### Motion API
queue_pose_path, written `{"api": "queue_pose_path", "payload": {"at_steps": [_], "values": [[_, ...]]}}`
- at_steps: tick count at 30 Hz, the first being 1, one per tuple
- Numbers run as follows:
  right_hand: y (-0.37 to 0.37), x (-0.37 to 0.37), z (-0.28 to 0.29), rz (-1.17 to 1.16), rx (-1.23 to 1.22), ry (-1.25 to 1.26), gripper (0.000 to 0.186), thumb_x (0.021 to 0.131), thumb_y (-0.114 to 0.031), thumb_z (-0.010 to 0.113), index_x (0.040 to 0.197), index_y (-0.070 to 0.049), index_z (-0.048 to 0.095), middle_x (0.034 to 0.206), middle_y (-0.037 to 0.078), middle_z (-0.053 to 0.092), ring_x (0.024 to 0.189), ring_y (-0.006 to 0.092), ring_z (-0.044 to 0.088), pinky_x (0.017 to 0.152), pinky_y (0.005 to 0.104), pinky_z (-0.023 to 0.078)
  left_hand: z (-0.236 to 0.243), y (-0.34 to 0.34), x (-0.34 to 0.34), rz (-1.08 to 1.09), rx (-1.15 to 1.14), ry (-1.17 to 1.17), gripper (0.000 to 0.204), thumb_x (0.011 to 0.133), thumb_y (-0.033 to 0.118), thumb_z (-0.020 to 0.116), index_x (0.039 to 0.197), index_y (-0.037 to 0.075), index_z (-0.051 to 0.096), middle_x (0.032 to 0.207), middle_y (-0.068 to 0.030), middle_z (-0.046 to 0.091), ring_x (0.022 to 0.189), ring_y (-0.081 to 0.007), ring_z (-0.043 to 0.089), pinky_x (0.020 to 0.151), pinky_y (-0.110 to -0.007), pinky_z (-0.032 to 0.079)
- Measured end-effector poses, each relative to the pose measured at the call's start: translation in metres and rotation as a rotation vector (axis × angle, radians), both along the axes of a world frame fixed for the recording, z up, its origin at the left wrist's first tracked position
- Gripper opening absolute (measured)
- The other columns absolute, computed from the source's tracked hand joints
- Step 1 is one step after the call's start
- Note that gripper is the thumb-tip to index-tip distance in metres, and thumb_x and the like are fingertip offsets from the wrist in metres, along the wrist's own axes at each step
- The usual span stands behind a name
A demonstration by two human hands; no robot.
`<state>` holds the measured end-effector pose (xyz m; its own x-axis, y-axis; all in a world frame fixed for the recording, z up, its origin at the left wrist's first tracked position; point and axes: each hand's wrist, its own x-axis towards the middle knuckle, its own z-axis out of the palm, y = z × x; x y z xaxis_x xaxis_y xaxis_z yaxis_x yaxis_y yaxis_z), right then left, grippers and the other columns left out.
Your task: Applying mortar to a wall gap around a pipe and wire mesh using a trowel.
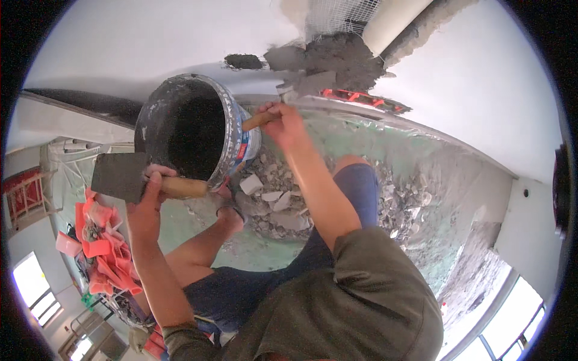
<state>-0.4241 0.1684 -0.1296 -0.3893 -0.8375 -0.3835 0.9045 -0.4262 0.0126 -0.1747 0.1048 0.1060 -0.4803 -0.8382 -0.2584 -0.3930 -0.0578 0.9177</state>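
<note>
My left hand is closed around a plastering trowel with a square, mortar-grey blade and a wooden handle. It is beside a large bucket, whose dark inside hides its contents. In my right hand is a second trowel, gripped by its wooden handle. Its grey blade lies at the wall, along the lower edge of a patch of dark wet mortar. Whether the blade presses on the mortar I cannot tell.
White mesh and a pale pipe run above the mortar. Red plastic strips lie along the wall's foot. Broken rubble covers part of the green floor sheet. Red-pink plastic pieces are piled at left.
</note>
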Motion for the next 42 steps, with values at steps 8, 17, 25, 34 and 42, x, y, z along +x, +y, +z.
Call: {"api": "queue_pose_path", "payload": {"at_steps": [8,17,25,34,42], "values": [[0.022,0.007,-0.007,0.117,0.014,-0.003,0.016,0.071,0.009,0.046,0.081,-0.003,0.046,0.083,0.014,0.05,0.085,0.0317,0.052,0.089,0.0488,0.044,-0.048,-0.075,0.071,0.35,0.25,0.228,0.023,0.089,0.012,0.053,0.11,0.003,0.059,0.085,-0.004,0.061,0.079,-0.0156,0.059,0.07,-0.028,0.05],[0.041,0.006,-0.044,-0.131,0.123,0.226,0.015,0.073,0.007,0.049,0.08,-0.006,0.047,0.073,0.009,0.051,0.075,0.0281,0.054,0.078,0.0419,0.046,-0.102,-0.088,0.114,0.504,0.428,0.22,0.035,0.084,0.009,0.054,0.119,0.008,0.051,0.099,-0.0057,0.059,0.082,-0.0203,0.059,0.076,-0.038,0.053],[0.01,-0.015,-0.074,-0.259,-0.029,0.232,0.015,0.071,0.007,0.049,0.076,-0.007,0.046,0.076,0.008,0.053,0.078,0.0241,0.054,0.085,0.0425,0.044,-0.126,-0.121,0.119,0.295,0.481,0.181,0.05,0.085,0.012,0.058,0.132,0.012,0.044,0.115,-0.0071,0.06,0.094,-0.0244,0.061,0.072,-0.04,0.054],[-0.047,-0.011,-0.056,-0.16,0.039,0.205,0.014,0.068,0.006,0.048,0.069,-0.007,0.042,0.074,0.009,0.047,0.076,0.0252,0.05,0.083,0.0411,0.043,-0.138,-0.147,0.215,0.445,0.465,0.251,0.041,0.084,0.001,0.054,0.124,0.002,0.048,0.114,-0.0132,0.06,0.099,-0.0263,0.062,0.083,-0.039,0.054],[-0.063,0.012,-0.053,-0.016,0.041,0.178,0.009,0.066,0.005,0.047,0.067,-0.003,0.043,0.074,0.012,0.046,0.074,0.0275,0.049,0.079,0.0419,0.044,-0.12,-0.138,0.204,0.376,0.485,0.24,0.044,0.089,0.006,0.052,0.132,0.009,0.041,0.13,-0.0146,0.05,0.11,-0.0306,0.056,0.085,-0.045,0.053]]}}
